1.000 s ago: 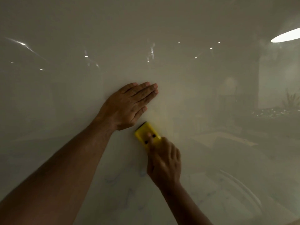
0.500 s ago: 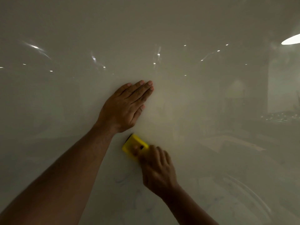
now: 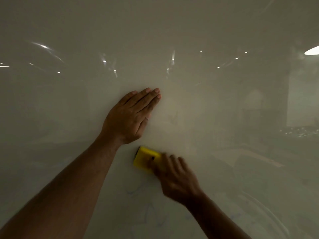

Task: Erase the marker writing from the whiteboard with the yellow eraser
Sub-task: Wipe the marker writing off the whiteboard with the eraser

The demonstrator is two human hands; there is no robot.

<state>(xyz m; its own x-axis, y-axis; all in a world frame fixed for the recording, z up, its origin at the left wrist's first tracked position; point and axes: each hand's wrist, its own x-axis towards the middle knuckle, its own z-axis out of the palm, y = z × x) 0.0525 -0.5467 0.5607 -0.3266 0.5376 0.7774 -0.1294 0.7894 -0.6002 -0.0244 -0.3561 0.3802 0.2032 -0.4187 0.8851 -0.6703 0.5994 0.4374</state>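
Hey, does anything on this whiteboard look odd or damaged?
No damage shows. Faint marker traces remain on the whiteboard below the yellow eraser held by the right hand; the left hand rests flat.

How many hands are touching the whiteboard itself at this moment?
1: the left hand lies flat on the whiteboard, above the yellow eraser. The right hand grips the eraser, lower right; its fingers' contact with the board is blurred.

The scene is dim and murky, with a greenish-grey cast. The glossy whiteboard [image 3: 207, 31] mirrors small ceiling lights as bright specks and streaks, and one large oval glare sits at the right edge. Wide-angle bending curves the reflections. The right hand [image 3: 176, 178] is motion-blurred; the left hand [image 3: 131, 116] looks sharper.
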